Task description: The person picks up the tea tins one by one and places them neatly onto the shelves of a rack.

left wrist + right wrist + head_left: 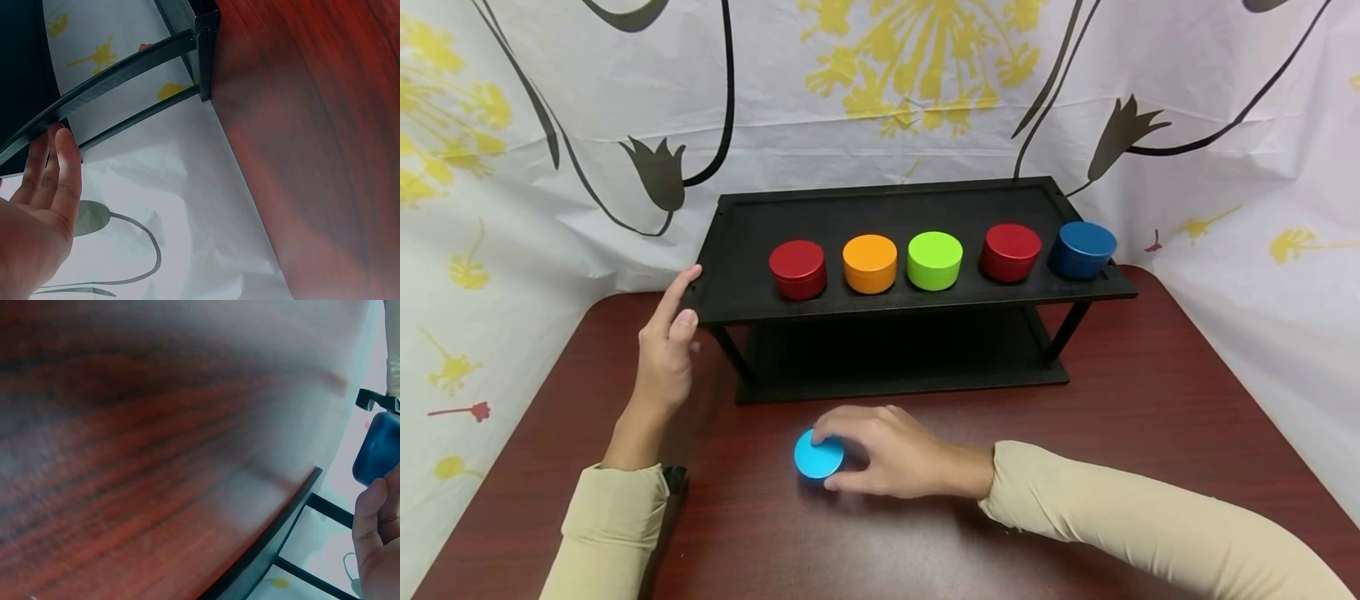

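In the head view, my right hand (891, 454) pinches a round light-blue tin (817, 456) by its sides, thumb at the near side and fingers at the far side. This tin is low over or on the table in front of the shelf; which one I cannot tell. The right wrist view shows the same tin (377, 450) beside the thumb and fingers. With fairly straight fingers, my left hand (664, 358) touches the left end of a black two-tier shelf (880, 207). Seen in the left wrist view, fingers (67, 172) reach up to the shelf's edge.
Along the upper tier stand a red tin (797, 271), an orange tin (870, 265), a lime-green tin (935, 262), another red tin (1011, 253) and a dark-blue tin (1083, 250). A patterned white cloth (880, 100) hangs behind the reddish-brown table (760, 533).
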`<state>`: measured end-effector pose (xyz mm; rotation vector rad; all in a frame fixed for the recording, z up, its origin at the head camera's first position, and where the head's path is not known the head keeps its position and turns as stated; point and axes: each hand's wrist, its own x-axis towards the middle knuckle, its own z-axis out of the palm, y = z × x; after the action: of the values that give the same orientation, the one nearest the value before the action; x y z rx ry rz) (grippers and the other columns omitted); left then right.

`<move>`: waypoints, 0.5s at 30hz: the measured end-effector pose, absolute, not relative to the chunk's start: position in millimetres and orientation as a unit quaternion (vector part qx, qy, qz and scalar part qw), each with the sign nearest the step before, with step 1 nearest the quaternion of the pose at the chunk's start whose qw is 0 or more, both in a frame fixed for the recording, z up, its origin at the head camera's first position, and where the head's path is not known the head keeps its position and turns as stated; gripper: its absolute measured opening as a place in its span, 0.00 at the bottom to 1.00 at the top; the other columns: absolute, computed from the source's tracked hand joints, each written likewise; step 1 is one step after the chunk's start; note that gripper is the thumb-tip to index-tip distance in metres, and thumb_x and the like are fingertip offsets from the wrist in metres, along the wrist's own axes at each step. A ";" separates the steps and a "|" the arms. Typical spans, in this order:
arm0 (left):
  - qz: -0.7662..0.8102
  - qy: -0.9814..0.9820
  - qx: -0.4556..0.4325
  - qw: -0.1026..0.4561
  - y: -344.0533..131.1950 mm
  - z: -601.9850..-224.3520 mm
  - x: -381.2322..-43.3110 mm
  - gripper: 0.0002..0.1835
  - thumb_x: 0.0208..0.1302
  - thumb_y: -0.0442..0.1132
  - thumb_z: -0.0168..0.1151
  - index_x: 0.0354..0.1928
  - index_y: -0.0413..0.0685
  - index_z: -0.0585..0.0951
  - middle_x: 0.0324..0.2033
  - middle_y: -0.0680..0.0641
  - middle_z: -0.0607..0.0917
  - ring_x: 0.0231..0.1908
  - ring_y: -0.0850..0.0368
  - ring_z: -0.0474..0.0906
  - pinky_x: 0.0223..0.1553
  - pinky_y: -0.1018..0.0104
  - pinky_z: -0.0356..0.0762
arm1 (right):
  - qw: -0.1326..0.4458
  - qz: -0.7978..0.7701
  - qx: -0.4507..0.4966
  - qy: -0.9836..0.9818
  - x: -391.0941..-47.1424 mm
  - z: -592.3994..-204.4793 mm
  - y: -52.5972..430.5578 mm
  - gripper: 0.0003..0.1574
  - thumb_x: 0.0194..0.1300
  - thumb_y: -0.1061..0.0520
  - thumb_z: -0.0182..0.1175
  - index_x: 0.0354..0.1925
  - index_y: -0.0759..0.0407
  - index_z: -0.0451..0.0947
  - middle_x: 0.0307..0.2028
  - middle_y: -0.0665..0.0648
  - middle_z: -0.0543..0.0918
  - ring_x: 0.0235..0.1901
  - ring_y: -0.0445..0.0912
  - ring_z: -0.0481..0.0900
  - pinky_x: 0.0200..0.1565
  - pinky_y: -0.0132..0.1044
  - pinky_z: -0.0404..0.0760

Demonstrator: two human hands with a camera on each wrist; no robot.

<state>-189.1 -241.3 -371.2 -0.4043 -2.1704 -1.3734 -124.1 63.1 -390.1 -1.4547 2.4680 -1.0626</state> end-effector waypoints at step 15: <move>-0.516 -0.801 -0.152 0.262 -241.4 -371.0 -188.8 0.26 0.73 0.43 0.45 0.71 0.60 0.71 0.18 0.54 0.60 0.23 0.58 0.63 0.27 0.72 0.68 | 0.009 -0.376 -0.473 0.797 -134.8 -376.1 54.2 0.26 0.62 0.49 0.70 0.56 0.53 0.78 0.56 0.50 0.79 0.52 0.37 0.77 0.54 0.28 0.75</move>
<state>-188.8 -241.4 -371.0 -0.4116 -2.1670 -1.3968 -134.8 54.2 -376.1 -1.4782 2.4901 -1.1733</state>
